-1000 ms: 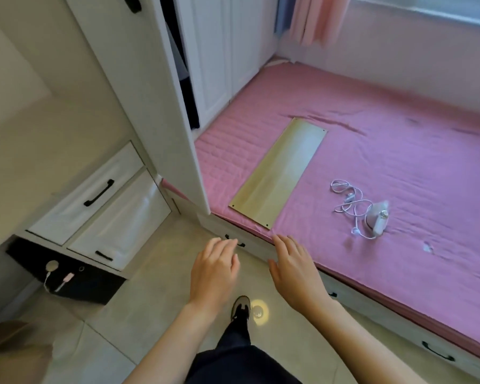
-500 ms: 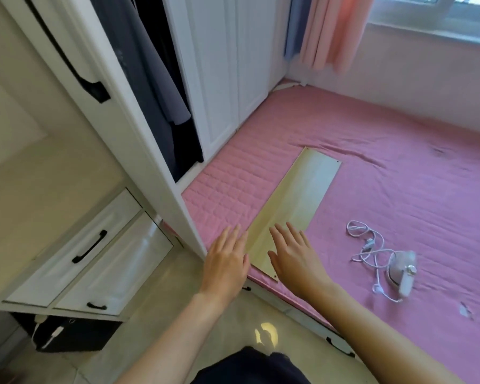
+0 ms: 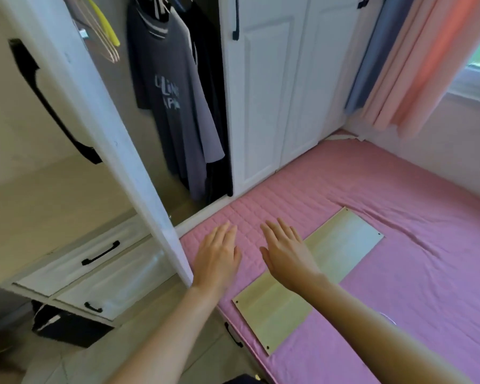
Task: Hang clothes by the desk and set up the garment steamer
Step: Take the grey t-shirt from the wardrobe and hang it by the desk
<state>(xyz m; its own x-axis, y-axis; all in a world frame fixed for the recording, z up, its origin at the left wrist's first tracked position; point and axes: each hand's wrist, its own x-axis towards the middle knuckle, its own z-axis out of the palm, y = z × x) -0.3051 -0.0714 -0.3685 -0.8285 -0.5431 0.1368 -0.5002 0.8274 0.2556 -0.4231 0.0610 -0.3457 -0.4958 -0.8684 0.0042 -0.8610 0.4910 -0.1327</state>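
A dark grey T-shirt (image 3: 166,101) with pale lettering hangs inside the open wardrobe, with more dark clothes (image 3: 214,112) behind it. Empty hangers (image 3: 103,31), one of them yellow, hang to its left. My left hand (image 3: 218,259) and my right hand (image 3: 286,250) are stretched forward side by side over the pink bed, fingers apart and holding nothing. The right hand is above the near part of a pale wooden board (image 3: 308,284). The garment steamer is out of view; only a bit of white cord (image 3: 388,318) shows behind my right forearm.
The open white wardrobe door (image 3: 94,128) with a black handle stands just left of my left hand. A white desk (image 3: 39,206) with two drawers (image 3: 94,261) lies lower left. The pink quilted bed (image 3: 399,189) fills the right, and pink and blue curtains (image 3: 416,59) hang at the window.
The view has risen and moved closer to the wardrobe, bringing the hanging clothes into sight. Both hands have moved forward over the bed. The steamer has slipped out of view.
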